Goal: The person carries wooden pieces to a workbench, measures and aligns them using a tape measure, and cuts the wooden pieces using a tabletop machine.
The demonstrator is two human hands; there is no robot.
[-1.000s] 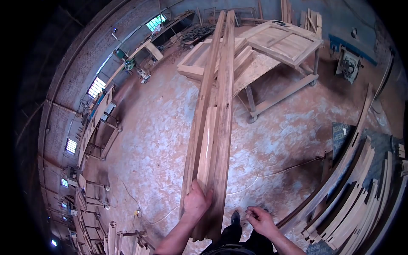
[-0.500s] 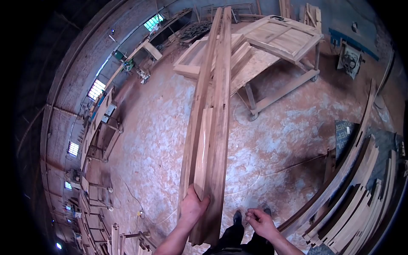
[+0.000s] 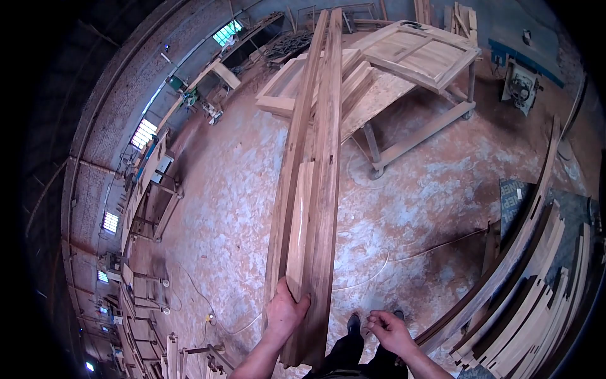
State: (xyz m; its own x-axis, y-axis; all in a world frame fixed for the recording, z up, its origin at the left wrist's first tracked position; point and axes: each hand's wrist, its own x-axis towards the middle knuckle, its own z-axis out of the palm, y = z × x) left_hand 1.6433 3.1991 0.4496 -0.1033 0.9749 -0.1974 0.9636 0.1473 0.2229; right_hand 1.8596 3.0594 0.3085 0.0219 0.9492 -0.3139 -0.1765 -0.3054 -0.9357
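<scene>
Two long wooden boards (image 3: 327,189) run away from me side by side, their far ends over the cart with the frames. A shorter, lighter wooden strip (image 3: 303,218) lies lengthwise between them, with a pale streak on its face. My left hand (image 3: 288,311) is closed over the near part of this strip, thumb to the right; its fingertips are partly hidden. To the right of the boards, my right hand (image 3: 387,330) is held in the air above my feet with its fingers curled and pinched together. What it holds, if anything, is too small to make out.
Wooden panel frames (image 3: 416,54) lie on a wheeled cart (image 3: 423,132) ahead. Several timber strips (image 3: 527,316) are stacked at right. A blue-topped machine (image 3: 521,82) stands at the far right. Cables (image 3: 372,278) cross the dusty floor. Benches (image 3: 151,183) line the left wall.
The view has shifted very slightly. My left hand stays on the strip, and my right hand keeps its pinched pose in nearly the same place.
</scene>
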